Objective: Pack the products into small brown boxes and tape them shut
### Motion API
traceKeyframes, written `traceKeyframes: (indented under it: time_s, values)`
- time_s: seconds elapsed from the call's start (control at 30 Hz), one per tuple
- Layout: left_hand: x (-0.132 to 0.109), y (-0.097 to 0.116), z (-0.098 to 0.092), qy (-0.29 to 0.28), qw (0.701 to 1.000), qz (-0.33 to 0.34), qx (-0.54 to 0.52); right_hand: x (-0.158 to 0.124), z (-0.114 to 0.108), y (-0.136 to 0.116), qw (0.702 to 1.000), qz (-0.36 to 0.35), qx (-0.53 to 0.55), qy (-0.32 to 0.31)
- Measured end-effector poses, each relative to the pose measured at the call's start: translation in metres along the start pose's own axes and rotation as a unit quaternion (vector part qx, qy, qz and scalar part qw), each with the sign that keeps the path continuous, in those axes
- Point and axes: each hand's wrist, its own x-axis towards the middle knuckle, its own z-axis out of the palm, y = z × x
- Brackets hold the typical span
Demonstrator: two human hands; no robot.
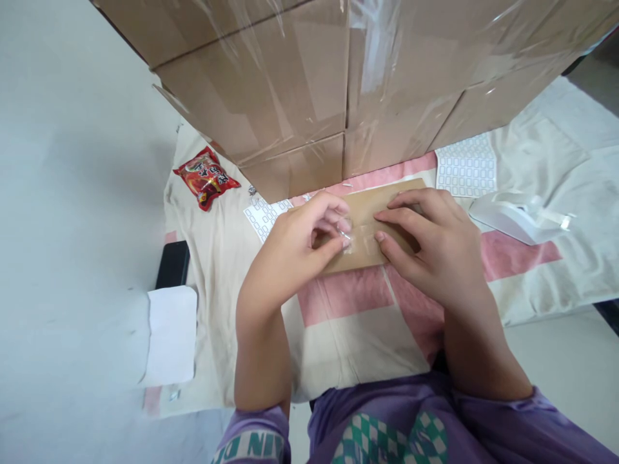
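A flat brown cardboard piece point(360, 205) lies on the cloth before me. My left hand point(309, 238) is over its left part, with thumb and fingertips pinched on a small bit of clear tape point(346, 241). Resting on the right part of the cardboard, my right hand point(430, 238) has its fingers apart and holds nothing. Its fingertips touch the surface near a faint strip that looks like clear tape. A sheet of printed labels point(264, 216) sticks out left of the cardboard, beyond my left hand.
A wall of plastic-wrapped cardboard boxes point(300, 84) stands close behind the work. To the right are a white tape dispenser point(517, 218) and another label sheet point(467, 165). On the left lie a red snack packet point(206, 178), a black phone-like object point(173, 264) and white paper point(171, 335).
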Motion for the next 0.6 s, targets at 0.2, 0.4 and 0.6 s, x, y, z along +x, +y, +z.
traceKeyframes:
  time_s: [0.2,0.4,0.6]
  values:
    - [0.0023,-0.0021,0.0025,-0.002,1.000,-0.001,-0.004,0.0000,0.0002,0.0014,1.000,0.001,0.001,-0.001]
    - [0.0036,-0.0014,0.0029,-0.007,0.999,-0.005,-0.051,-0.0007,-0.0004,0.0003,1.000,0.002,0.009,0.002]
    - [0.0044,-0.0041,0.0014,-0.035,0.998,-0.012,-0.056,-0.0014,-0.0007,0.0000,1.000,0.009,0.007,-0.007]
